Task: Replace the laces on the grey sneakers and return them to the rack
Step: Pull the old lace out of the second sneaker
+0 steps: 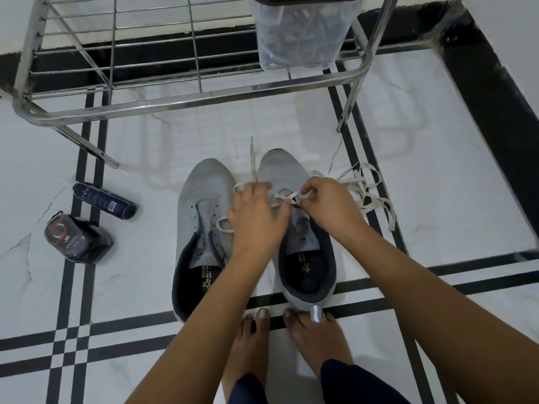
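Note:
Two grey sneakers with dark blue linings stand side by side on the tiled floor, toes pointing away from me. The left sneaker [201, 217] has a short loop of white lace across its tongue. Over the right sneaker [303, 258] my left hand [256, 220] holds a white lace [253, 167] that runs up between the toes. My right hand [329, 205] pinches the lace at the front eyelets, where it crosses. A loose tangle of white lace [370, 193] lies on the floor right of that shoe.
A steel wire rack [186, 97] stands just beyond the sneakers, with a clear plastic container of dark laces [300, 33] on its shelf. A dark cylindrical can [108, 201] and a plastic-wrapped pack [75, 237] lie on the floor to the left. My bare feet [291, 336] touch the shoes' heels.

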The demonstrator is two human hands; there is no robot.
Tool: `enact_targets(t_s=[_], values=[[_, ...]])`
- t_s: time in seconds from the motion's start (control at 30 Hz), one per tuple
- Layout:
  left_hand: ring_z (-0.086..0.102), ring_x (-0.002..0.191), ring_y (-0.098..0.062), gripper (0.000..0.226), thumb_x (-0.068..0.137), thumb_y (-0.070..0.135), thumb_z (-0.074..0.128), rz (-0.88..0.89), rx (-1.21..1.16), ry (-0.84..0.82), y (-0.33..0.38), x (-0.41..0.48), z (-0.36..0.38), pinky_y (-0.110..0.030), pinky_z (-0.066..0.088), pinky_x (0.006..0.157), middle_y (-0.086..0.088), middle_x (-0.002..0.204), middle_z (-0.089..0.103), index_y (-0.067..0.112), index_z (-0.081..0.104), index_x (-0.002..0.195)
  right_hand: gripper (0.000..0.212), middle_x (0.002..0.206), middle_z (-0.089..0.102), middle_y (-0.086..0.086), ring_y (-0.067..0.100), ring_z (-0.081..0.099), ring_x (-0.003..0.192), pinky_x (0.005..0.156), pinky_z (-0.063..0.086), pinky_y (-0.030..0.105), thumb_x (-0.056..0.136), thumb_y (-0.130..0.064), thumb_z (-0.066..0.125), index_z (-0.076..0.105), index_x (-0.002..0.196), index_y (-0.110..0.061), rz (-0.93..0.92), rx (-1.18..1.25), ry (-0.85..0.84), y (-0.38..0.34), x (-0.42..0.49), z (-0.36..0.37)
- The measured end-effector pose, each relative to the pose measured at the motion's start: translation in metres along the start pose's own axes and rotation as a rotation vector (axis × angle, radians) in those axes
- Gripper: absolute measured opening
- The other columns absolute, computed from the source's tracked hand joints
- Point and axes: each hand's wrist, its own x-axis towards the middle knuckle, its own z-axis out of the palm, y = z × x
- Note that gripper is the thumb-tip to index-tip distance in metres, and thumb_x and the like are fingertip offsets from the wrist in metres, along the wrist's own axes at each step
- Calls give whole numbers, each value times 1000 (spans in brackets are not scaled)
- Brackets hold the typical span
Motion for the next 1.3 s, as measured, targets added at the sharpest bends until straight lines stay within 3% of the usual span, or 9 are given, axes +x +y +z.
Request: enact_targets(t_s=[0.1, 0.23, 0.43, 0.63, 0.8, 0.93, 1.0, 1.17, 1.3], values=[[52, 99, -28, 17, 89, 19, 55, 9, -99, -105, 2, -14, 16, -20, 27, 67, -12, 96, 53, 5, 54, 99, 21, 109, 62, 7, 22, 59, 100, 88, 48, 33, 83, -11, 64, 71, 102, -15, -148, -113, -133, -8, 17, -1], [58, 83, -26, 25, 94, 8, 45, -87, -317, -23, -6, -19, 13, -21, 32, 62, -15, 97, 65, 6, 53, 118, 24, 114, 57, 8, 27, 57, 104, 83, 48, 34, 87, -16, 59, 67, 108, -11, -280, -355, -214, -18, 21, 11], [40, 50, -12, 17, 91, 3, 46, -250, -633, -40, -18, -17, 15, -24, 33, 48, 0, 62, 51, 20, 44, 94, 20, 110, 54, 9, 28, 57, 100, 66, 36, 31, 93, -15, 47, 60, 104, -5, -464, -536, -194, -20, 18, 18], [41, 54, -19, 13, 91, 2, 44, -329, -692, -3, -25, -19, 17, -22, 33, 45, -3, 68, 53, 16, 43, 92, 8, 92, 47, 10, 22, 47, 81, 74, 43, 35, 86, -13, 56, 51, 84, -7, -46, 36, 93, 5, 20, 10], [43, 54, -12, 11, 91, 4, 47, -262, -639, -33, -23, -18, 17, -24, 35, 51, -4, 81, 59, 15, 44, 93, 24, 117, 49, 3, 27, 39, 117, 95, 29, 39, 84, -27, 56, 61, 107, -19, -256, -418, -171, -15, 14, 6], [46, 56, -11, 13, 90, 3, 48, -247, -637, -28, -24, -17, 17, -22, 36, 52, -8, 94, 64, 16, 45, 92, 36, 124, 44, 3, 27, 34, 121, 97, 27, 41, 89, -39, 49, 59, 116, -18, -399, -737, -224, -22, 15, 15], [47, 56, -14, 15, 90, 6, 50, -253, -636, -29, -24, -16, 18, -25, 37, 52, -7, 93, 64, 20, 45, 88, 29, 119, 48, 2, 25, 38, 117, 94, 29, 39, 92, -31, 47, 64, 107, -13, -404, -586, -210, -23, 15, 13], [39, 53, -17, 25, 89, 5, 48, -269, -638, -17, -27, -17, 19, -26, 34, 49, -7, 79, 61, 27, 42, 79, 11, 77, 62, 3, 9, 59, 75, 70, 46, 17, 86, -2, 55, 64, 82, -3, 146, 664, -314, -15, 10, -18], [45, 55, -16, 25, 90, 7, 52, -271, -653, -25, -24, -15, 19, -25, 36, 51, -9, 93, 66, 28, 43, 79, 25, 80, 64, 1, 18, 58, 86, 93, 36, 38, 86, -35, 56, 62, 77, -13, -38, -186, -403, -18, 11, -12]])
